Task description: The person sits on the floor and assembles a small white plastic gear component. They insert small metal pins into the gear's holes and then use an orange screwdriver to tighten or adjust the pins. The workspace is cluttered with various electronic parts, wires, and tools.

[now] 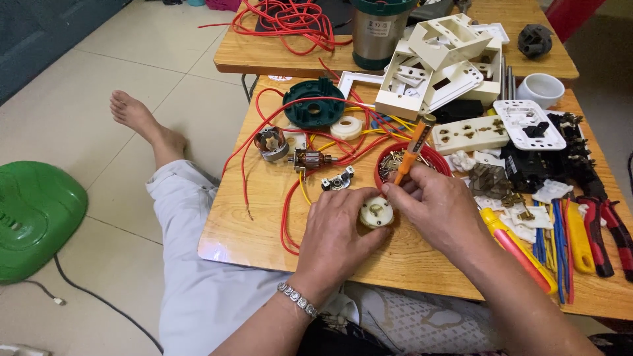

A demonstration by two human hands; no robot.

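Left hand (339, 227) grips a round white plug (376, 212) on the wooden table (264, 224), near the front edge. Right hand (435, 204) holds an orange screwdriver (412, 150), tip down beside the plug at its 1 o'clock. A red bowl of small metal parts (395, 161) sits just behind. Red wires (277, 132) loop at 10 o'clock. White socket housings (448, 59) are piled at 12 o'clock; pliers (610, 227) lie at 3 o'clock.

Bright, even daylight, soft and diffuse; shadows faint and short under the hands; a pale sheen on the wooden table (231, 247) at its near left corner; focus sharp throughout; mild wide-angle bending at the edges.
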